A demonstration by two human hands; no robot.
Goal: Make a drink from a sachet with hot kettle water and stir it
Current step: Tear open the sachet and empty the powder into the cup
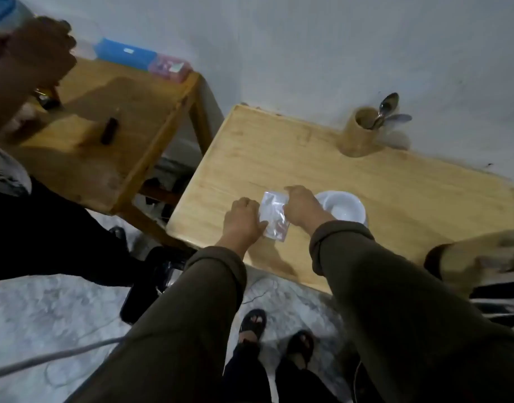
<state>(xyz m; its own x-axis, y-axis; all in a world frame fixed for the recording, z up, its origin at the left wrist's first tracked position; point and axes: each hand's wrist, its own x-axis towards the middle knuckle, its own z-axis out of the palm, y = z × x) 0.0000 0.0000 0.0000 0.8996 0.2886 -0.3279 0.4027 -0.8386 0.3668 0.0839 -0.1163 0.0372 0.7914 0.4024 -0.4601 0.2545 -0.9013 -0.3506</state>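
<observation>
A silvery sachet [272, 217] is held over the wooden table [279, 152] near its front edge. My left hand [242, 221] grips the sachet's left side and my right hand [300, 205] pinches its upper right corner. Just right of my right hand sits a white cup on a saucer [344, 206]. A wooden holder [359, 135] with several spoons [388, 110] stands at the back of the table by the wall. No kettle is in view.
A second wooden table [110, 117] stands to the left with a blue box [124, 55], a pink packet [169, 66] and a small dark object [109, 130]. Another person [25, 71] stands at far left. A blurred arm [477, 257] enters at right.
</observation>
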